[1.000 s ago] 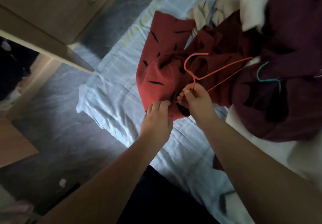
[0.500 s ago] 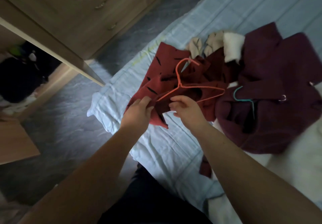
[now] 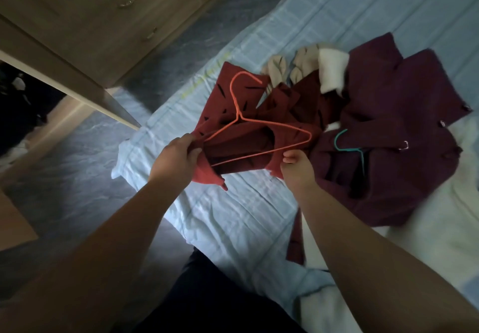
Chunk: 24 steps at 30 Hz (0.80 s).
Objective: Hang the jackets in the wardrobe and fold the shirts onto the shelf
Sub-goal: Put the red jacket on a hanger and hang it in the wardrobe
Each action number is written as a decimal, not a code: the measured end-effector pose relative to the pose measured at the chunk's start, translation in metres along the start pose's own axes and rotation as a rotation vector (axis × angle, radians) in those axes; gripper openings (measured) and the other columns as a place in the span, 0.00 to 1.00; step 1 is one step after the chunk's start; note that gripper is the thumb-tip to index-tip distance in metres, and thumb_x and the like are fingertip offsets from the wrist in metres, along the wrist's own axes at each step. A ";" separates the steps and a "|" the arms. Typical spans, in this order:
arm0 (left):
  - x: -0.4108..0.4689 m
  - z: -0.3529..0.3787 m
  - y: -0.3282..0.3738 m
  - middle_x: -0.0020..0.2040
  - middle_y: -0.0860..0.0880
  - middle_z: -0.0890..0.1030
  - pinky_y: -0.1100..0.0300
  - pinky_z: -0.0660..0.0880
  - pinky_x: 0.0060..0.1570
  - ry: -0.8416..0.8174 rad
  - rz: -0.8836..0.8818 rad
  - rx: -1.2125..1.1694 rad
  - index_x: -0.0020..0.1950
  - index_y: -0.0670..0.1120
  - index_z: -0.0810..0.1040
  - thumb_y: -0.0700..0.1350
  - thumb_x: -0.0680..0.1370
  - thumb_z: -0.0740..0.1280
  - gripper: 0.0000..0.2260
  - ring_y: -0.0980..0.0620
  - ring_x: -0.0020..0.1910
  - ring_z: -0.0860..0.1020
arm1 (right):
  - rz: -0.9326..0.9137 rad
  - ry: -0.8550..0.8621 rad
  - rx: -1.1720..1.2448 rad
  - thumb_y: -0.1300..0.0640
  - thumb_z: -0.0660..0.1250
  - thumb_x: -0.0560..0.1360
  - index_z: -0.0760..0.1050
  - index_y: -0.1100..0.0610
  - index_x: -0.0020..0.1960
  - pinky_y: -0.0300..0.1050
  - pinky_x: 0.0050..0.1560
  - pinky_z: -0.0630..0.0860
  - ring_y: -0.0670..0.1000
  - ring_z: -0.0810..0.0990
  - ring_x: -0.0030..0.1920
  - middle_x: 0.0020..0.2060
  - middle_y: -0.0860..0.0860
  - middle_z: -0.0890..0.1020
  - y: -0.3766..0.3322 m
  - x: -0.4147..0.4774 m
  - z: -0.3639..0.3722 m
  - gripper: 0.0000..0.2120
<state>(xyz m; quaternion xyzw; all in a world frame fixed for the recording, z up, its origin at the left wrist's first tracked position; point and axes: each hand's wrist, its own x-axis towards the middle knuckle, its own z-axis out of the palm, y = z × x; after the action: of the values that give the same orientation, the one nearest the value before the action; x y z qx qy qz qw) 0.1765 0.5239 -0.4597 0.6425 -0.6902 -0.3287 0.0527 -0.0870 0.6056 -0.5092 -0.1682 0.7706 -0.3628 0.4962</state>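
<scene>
At centre frame, above the pale blue checked bed sheet (image 3: 233,216): step in hand judged to be fitting the orange wire hanger (image 3: 272,125) into the red jacket with black dash marks (image 3: 210,174), ahead of hanging. Not yet hung.

State of the left grip (image 3: 173,159): fingers and thumb pinching red fabric at the hanger's left shoulder end. State of the right grip (image 3: 298,170): thumb and fingers pinching the fabric edge just below the hanger's right shoulder end. Cannot tell whether the wire is caught in either pinch.

Next move, as judged: seat each hanger end inside a jacket shoulder, draw the fabric level, then lift by the hook and carry to the light wooden wardrobe (image 3: 77,34) at upper left of the frame. Expect limp cloth to slide off thin wire; support both sides during the lift.

Condition of the jacket: crumpled and bunched, held up at its near edge, dark opening visible inside the hanger's triangle. Hook pointing toward the top of the frame. Touching on the right side of the frame: dark maroon jacket (image 3: 401,125) lying on the bed, teal hanger hook (image 3: 347,148) showing at its middle.
</scene>
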 end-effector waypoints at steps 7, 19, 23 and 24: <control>0.012 0.014 -0.012 0.52 0.46 0.78 0.55 0.69 0.48 -0.007 -0.026 -0.019 0.60 0.49 0.75 0.46 0.80 0.63 0.09 0.46 0.51 0.77 | -0.091 0.156 -0.357 0.39 0.71 0.57 0.66 0.42 0.48 0.61 0.47 0.81 0.59 0.83 0.45 0.47 0.53 0.79 0.051 0.061 0.024 0.23; 0.013 0.023 -0.029 0.45 0.52 0.77 0.57 0.68 0.46 -0.038 -0.091 -0.083 0.64 0.53 0.74 0.47 0.82 0.62 0.11 0.49 0.44 0.73 | 0.028 0.146 -0.395 0.54 0.59 0.76 0.74 0.60 0.50 0.37 0.30 0.79 0.54 0.82 0.32 0.47 0.58 0.81 0.004 0.041 0.033 0.11; 0.012 0.015 -0.035 0.47 0.54 0.78 0.59 0.67 0.47 -0.052 -0.096 -0.124 0.66 0.54 0.75 0.44 0.82 0.61 0.14 0.52 0.46 0.74 | -0.073 0.296 -0.337 0.56 0.53 0.80 0.74 0.67 0.58 0.47 0.54 0.76 0.63 0.79 0.53 0.52 0.64 0.80 -0.003 0.038 0.011 0.17; 0.012 0.013 -0.034 0.47 0.55 0.78 0.60 0.67 0.47 -0.053 -0.089 -0.123 0.66 0.54 0.75 0.44 0.82 0.61 0.14 0.53 0.46 0.73 | -0.079 0.301 -0.286 0.55 0.54 0.79 0.74 0.66 0.58 0.53 0.57 0.74 0.63 0.79 0.54 0.52 0.65 0.80 -0.006 0.039 0.004 0.17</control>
<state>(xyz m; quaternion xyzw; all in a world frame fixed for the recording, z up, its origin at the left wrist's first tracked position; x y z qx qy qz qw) 0.1970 0.5193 -0.4912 0.6594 -0.6406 -0.3891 0.0590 -0.1020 0.5762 -0.5306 -0.2108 0.8726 -0.2897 0.3318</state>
